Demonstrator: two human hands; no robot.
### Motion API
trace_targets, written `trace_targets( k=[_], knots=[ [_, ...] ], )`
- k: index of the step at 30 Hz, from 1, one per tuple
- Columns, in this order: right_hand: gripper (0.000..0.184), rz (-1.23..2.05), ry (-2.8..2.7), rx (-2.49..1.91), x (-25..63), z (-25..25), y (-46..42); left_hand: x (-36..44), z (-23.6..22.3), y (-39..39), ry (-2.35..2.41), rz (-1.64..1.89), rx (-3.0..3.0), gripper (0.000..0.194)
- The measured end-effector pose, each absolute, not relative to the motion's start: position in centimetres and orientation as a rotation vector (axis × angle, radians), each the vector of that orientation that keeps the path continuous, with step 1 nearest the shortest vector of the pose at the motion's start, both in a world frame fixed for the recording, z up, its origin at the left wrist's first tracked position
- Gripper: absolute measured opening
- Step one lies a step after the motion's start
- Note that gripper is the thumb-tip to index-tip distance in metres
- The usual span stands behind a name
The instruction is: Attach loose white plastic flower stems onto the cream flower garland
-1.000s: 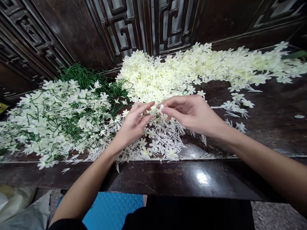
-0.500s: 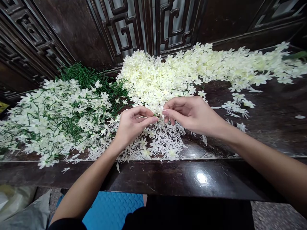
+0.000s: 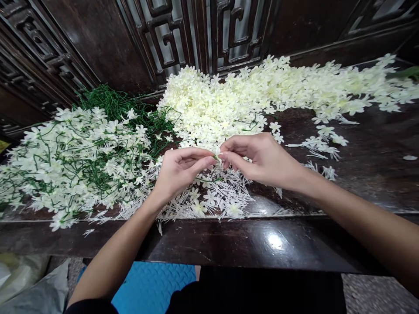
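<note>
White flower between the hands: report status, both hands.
Left hand, right hand: both pinching. Small white flower: between them, partly hidden. Loose white strands: lying below the hands.

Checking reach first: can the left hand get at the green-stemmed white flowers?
Likely yes: the left hand is near the green-stemmed white flowers, apparently unobstructed, though its fingertips are busy at a small flower.

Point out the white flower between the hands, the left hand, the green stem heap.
White flower [image 3: 218,151]: head view, on its visible white part.
Left hand [image 3: 178,171]: head view, near the base of the thumb.
Green stem heap [image 3: 113,101]: head view, on its tangled strands.
</note>
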State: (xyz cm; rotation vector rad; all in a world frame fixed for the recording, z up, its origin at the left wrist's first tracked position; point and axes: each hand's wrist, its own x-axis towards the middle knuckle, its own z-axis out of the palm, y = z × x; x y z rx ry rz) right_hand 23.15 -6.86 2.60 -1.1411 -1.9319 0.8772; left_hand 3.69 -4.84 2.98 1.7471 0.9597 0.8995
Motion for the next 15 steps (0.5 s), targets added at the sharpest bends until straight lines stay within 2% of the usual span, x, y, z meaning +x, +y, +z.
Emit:
trace_targets(
  k=[4,8,15],
  knots=[
    [0.014,0.867,-1.947,-1.105,23.1,2.6,-6.9,3.8,3.0,-4.8,0.990,0.877,1.684,0.016],
    [0.014,0.801,-1.973,-1.066,23.0,2.6,-6.9,3.9,2.6,-4.7,1.006,0.810,1.719,0.007],
    [0.012,0.609,-2.057,-1.071,22.9,2.2,-6.9,3.6,1.7,-4.9,0.914,0.812,1.857,0.008]
  ],
)
